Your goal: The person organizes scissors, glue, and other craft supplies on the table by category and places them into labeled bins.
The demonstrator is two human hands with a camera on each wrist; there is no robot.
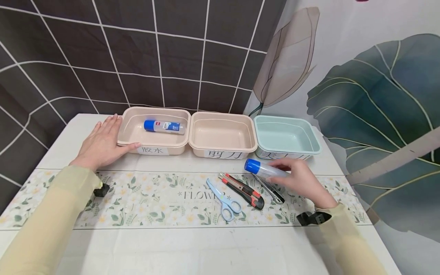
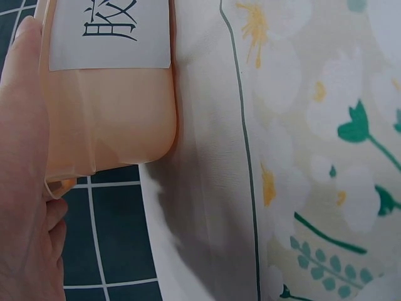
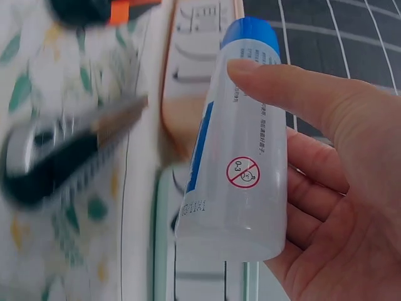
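My right hand (image 1: 299, 177) grips a clear glue bottle (image 3: 241, 150) with a blue cap, held tilted above the table in front of the teal bin (image 1: 287, 137). In the right wrist view the thumb lies along the bottle's side near the cap, with the other fingers behind it. My left hand (image 1: 104, 143) rests at the left corner of the left beige bin (image 1: 151, 149), fingers straight along its side and thumb on the front rim. Inside that bin lies a second blue-capped glue bottle (image 1: 165, 126). Part of the teal bin's label is hidden behind my right hand.
A middle beige bin (image 1: 223, 149) stands between the other two, and each bin bears a paper label. Light blue scissors (image 1: 225, 200), a red and black utility knife (image 1: 242, 191) and a black and silver utility knife (image 1: 269, 189) lie on the flowered strip.
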